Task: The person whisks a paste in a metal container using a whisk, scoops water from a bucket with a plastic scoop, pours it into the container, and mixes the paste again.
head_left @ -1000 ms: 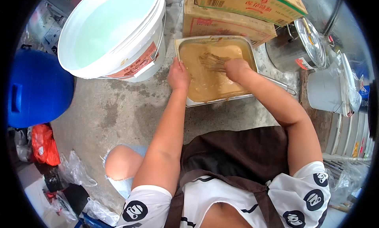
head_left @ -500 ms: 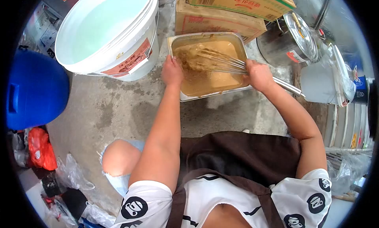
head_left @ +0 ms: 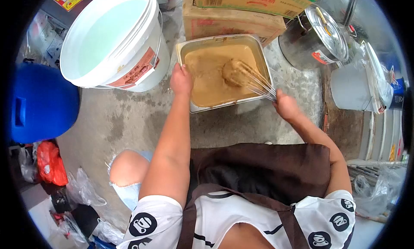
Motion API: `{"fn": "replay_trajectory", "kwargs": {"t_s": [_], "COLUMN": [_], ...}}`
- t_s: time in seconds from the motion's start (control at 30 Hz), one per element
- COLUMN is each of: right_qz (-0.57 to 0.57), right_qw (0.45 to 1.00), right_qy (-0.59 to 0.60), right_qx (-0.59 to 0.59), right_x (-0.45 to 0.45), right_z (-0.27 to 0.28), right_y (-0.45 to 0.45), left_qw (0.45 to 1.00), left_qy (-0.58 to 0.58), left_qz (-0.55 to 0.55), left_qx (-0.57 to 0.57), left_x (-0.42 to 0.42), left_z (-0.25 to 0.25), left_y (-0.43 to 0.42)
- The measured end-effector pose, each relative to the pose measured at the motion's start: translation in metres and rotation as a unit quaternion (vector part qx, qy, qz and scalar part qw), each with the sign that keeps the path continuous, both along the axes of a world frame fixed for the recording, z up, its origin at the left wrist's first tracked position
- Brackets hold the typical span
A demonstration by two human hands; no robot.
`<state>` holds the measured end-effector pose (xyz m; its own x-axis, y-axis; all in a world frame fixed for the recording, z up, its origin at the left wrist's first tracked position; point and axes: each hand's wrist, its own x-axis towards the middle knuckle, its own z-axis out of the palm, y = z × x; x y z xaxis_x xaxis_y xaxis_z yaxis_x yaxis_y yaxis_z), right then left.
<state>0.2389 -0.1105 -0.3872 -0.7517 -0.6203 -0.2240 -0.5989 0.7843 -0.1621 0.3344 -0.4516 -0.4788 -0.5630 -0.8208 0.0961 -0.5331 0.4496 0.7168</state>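
Note:
A rectangular metal pan (head_left: 185,48) holds a thick light-brown paste (head_left: 211,87). My left hand (head_left: 181,79) grips the pan's left rim, thumb on top and the other fingers largely hidden. In my right hand (head_left: 285,104) is the handle of a wire whisk (head_left: 258,83), just beyond the pan's lower right side. The whisk's wire head lies in the paste right of the middle, coated with a darker brown clump.
Left of the pan stands a white bucket (head_left: 146,74) of pale green liquid, with a blue drum (head_left: 45,104) further left. Cardboard boxes (head_left: 233,23) are stacked behind the pan. A lidded steel pot (head_left: 297,46) and a whitish bucket (head_left: 351,87) stand to the right.
The whisk head has moved from the pan's left side to right of the middle, and my right hand has shifted down and slightly right. My left hand stays on the rim.

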Motion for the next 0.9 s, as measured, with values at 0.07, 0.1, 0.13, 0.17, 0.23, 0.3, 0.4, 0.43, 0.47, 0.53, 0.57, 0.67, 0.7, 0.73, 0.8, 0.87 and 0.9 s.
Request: {"fn": "replay_trajectory", "kwargs": {"t_s": [0.07,0.1,0.13,0.17,0.23,0.3,0.4,0.43,0.47,0.53,0.57,0.67,0.7,0.73,0.8,0.87,0.9], "right_qz": [0.036,0.039,0.039,0.018,-0.006,-0.025,-0.003,-0.006,-0.034,-0.061,-0.046,-0.013,0.008,0.01,-0.069,-0.039,-0.013], "right_qw": [0.994,0.996,0.996,0.998,1.0,0.999,0.998,0.998,0.997,0.994,0.996,0.998,0.997,0.997,0.995,0.997,0.997], "right_qy": [0.032,0.035,0.034,0.034,0.03,0.034,0.065,0.068,0.073,0.083,0.064,0.058,0.081,0.074,0.036,0.051,0.054], "right_qx": [0.094,0.075,0.077,0.042,0.003,0.017,-0.012,-0.011,0.012,0.028,0.044,0.028,-0.011,-0.004,0.06,0.052,0.054], "right_x": [-0.01,-0.01,-0.007,-0.001,0.009,0.007,0.004,0.006,0.013,0.013,0.008,0.003,0.0,0.006,0.009,-0.006,-0.005], "right_z": [0.012,0.017,0.019,0.018,0.008,-0.006,0.002,0.001,-0.001,-0.007,-0.008,-0.001,0.005,0.002,-0.005,0.001,0.002], "right_y": [-0.003,-0.002,-0.001,0.001,0.009,0.019,0.018,0.016,0.014,0.014,0.014,0.02,0.018,0.023,0.019,0.017,0.021], "left_qw": [1.0,1.0,1.0,1.0,1.0,0.998,0.999,0.999,0.999,0.999,0.998,0.999,1.0,1.0,0.998,0.998,0.997], "left_qy": [-0.008,-0.01,-0.011,-0.01,-0.012,0.023,-0.007,-0.005,0.001,0.011,-0.003,-0.017,-0.009,-0.015,-0.034,-0.028,-0.033], "left_qz": [-0.002,-0.004,-0.004,-0.013,-0.024,0.007,-0.011,-0.014,-0.009,-0.003,-0.002,-0.004,-0.001,-0.001,-0.015,-0.005,0.0], "left_qx": [0.005,0.01,0.012,0.004,-0.009,-0.05,-0.031,-0.03,-0.038,-0.053,-0.062,-0.047,-0.029,-0.022,-0.048,-0.062,-0.067], "left_x": [0.004,0.0,-0.002,0.0,0.005,0.0,0.004,-0.001,-0.001,-0.001,-0.001,0.001,-0.004,0.002,-0.002,-0.006,-0.001], "left_z": [0.001,0.006,0.01,0.01,0.008,0.006,0.015,0.01,0.003,-0.004,0.0,-0.001,-0.002,-0.005,0.0,0.005,0.004], "left_y": [0.003,0.004,0.004,0.004,0.005,0.005,0.008,0.007,0.005,0.0,0.002,0.006,0.004,0.008,0.0,0.0,0.006]}}
